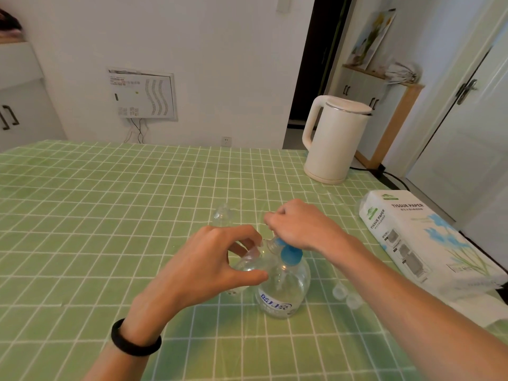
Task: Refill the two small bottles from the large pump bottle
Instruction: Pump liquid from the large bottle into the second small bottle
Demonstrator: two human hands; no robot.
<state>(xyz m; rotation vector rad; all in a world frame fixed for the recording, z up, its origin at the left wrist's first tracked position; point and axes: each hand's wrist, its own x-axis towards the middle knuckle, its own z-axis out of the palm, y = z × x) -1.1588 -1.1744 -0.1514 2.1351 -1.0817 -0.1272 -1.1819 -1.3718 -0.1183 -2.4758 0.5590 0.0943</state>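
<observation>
Large pump bottle (284, 287): clear, stands upright on the green checked surface (110, 215) near the front; whatever is inside looks clear and its level cannot be made out.
Pump head (291, 255): blue, with its spout pointing left towards the small bottle's mouth.
Right hand (299, 226): lies on top of the pump head, fingers curled down over it.
Held small bottle (250, 264): clear, tilted, its neck just beside the spout; fill cannot be told.
Left hand (209, 262): grasps this bottle between thumb and curled fingers; a black wristband (134, 339) circles the wrist.
Second small bottle (224, 214): clear, uncapped, upright on the surface behind the hands.
Caps (339, 292): two clear ones lying right of the large bottle.
Bottle label (276, 303): blue Chinese characters, too blurred to read.
Tissue pack (428, 237): white, printed "TISSUE PAPER", at the right edge.
Kettle (335, 138): cream, lid closed, far right.
</observation>
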